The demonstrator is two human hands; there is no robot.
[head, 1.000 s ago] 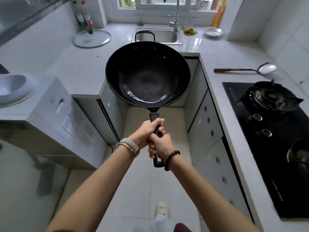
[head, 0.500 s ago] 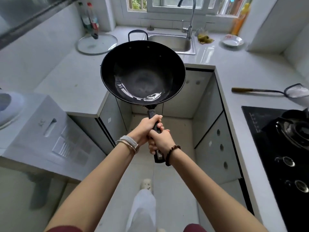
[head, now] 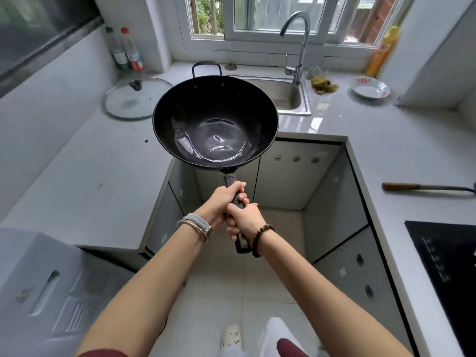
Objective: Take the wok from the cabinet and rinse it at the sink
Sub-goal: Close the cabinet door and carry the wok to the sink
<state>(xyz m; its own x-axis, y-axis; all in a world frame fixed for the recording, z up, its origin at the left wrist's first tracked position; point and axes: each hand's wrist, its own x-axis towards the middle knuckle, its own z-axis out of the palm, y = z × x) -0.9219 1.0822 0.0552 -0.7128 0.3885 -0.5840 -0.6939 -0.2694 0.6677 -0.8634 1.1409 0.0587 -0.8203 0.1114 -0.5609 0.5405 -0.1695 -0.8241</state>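
Wok (head: 215,122), black, held out in the air in front of the person, bowl facing up and tilted slightly toward the camera; its far rim overlaps the near left corner of the sink (head: 286,95) in view, its loop handle at the far side. Glossy inside, reflections in the bottom. Desk (head: 85,176), pale, wraps in a U along left, back and right walls. Sink steel, set into the back run under the window, tall curved tap (head: 298,45) at its far right edge. Glass lid (head: 134,99) lies flat on the desk left of the wok, two bottles (head: 127,51) behind it in the corner. Small white dish (head: 371,88) on the desk right of the sink. Both hands wrapped tight around the wok's long black handle: left hand (head: 221,202) nearer the bowl, right hand (head: 244,219) just behind it, touching. Wrist bands on the left, dark bead bracelet on the right.
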